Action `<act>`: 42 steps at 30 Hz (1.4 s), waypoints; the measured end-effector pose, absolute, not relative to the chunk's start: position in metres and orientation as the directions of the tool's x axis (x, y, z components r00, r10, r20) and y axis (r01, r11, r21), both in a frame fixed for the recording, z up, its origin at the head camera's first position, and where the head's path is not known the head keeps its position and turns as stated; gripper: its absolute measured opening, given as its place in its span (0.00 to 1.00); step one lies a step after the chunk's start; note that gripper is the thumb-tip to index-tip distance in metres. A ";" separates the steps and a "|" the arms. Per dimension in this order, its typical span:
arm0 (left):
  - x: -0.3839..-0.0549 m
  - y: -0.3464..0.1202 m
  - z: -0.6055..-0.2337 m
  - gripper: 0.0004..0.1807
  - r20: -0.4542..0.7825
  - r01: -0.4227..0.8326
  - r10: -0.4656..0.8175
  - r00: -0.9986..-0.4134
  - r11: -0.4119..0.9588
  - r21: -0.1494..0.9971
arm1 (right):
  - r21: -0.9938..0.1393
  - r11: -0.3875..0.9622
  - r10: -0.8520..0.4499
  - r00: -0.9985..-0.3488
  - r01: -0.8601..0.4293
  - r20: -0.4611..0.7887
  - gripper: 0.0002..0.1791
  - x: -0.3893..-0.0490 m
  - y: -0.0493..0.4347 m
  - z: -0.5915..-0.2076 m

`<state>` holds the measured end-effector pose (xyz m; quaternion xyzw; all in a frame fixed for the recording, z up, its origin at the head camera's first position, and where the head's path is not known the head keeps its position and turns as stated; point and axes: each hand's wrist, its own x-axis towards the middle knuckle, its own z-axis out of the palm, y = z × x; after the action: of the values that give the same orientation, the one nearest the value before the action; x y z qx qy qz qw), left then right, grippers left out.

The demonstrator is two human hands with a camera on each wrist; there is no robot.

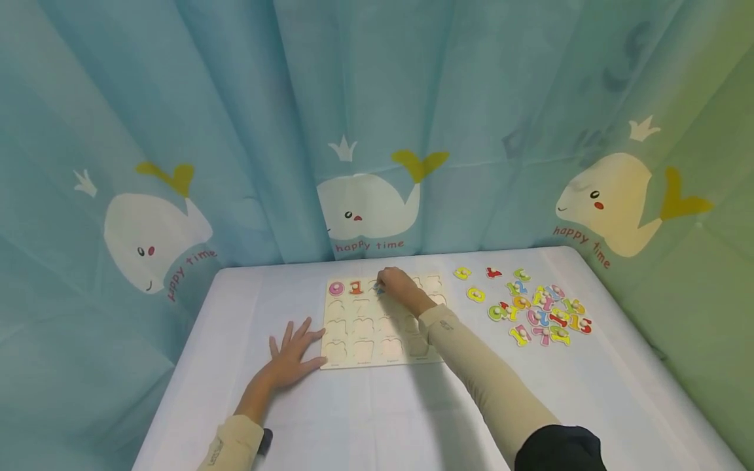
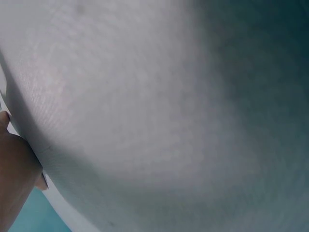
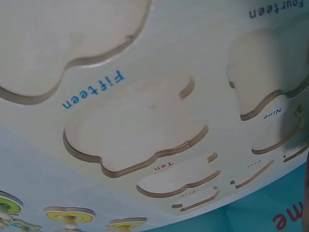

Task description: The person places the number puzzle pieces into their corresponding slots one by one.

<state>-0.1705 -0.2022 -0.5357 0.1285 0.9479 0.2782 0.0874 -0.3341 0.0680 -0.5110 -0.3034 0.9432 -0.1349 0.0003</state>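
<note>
A pale wooden number puzzle board (image 1: 347, 358) with cut-out slots lies on the table. A pink 0 piece (image 1: 336, 288) and a red 1 piece (image 1: 356, 288) sit in its top row. Over the slot beside them, my right hand (image 1: 396, 282) pinches a blue number piece (image 1: 379, 288), mostly hidden by the fingers. My left hand (image 1: 290, 358) lies with fingers spread, thumb and index fingertip at the board's left edge. The right wrist view shows vacant slots with printed words, among them the Fifteen slot (image 3: 130, 125). In the left wrist view, part of the left hand (image 2: 17, 169) shows at the edge.
Right of the board, several colourful number pieces with knobs lie scattered and partly overlapping, among them a yellow 0 (image 1: 476, 294) and a red piece (image 1: 493, 273). The white-covered table (image 1: 353, 425) meets a blue curtain (image 1: 247, 131) with whale prints behind it.
</note>
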 end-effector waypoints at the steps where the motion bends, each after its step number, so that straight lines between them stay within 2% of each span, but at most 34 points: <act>1: -0.171 -0.203 -0.536 0.34 -0.095 0.195 0.293 -0.952 0.812 0.550 | -0.256 0.778 -0.574 -0.815 -0.574 0.085 0.03 -0.335 0.067 -0.510; 15: -0.177 -0.209 -0.535 0.35 -0.077 0.204 0.293 -0.953 0.810 0.549 | -0.257 0.790 -0.552 -0.828 -0.557 0.097 0.04 -0.340 0.057 -0.503; 28: -0.173 -0.207 -0.536 0.35 -0.083 0.196 0.286 -0.955 0.813 0.548 | -0.272 0.812 -0.525 -0.850 -0.516 0.044 0.04 -0.342 0.050 -0.506; 42: -0.169 -0.201 -0.536 0.33 -0.085 0.190 0.283 -0.955 0.808 0.557 | -0.393 0.808 -0.485 -0.875 -0.440 -0.017 0.08 -0.337 0.068 -0.510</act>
<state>-0.1694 -0.2013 -0.5361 0.1250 0.9473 0.2832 0.0823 -0.3374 0.0682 -0.5101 -0.2435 0.9489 -0.1920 0.0582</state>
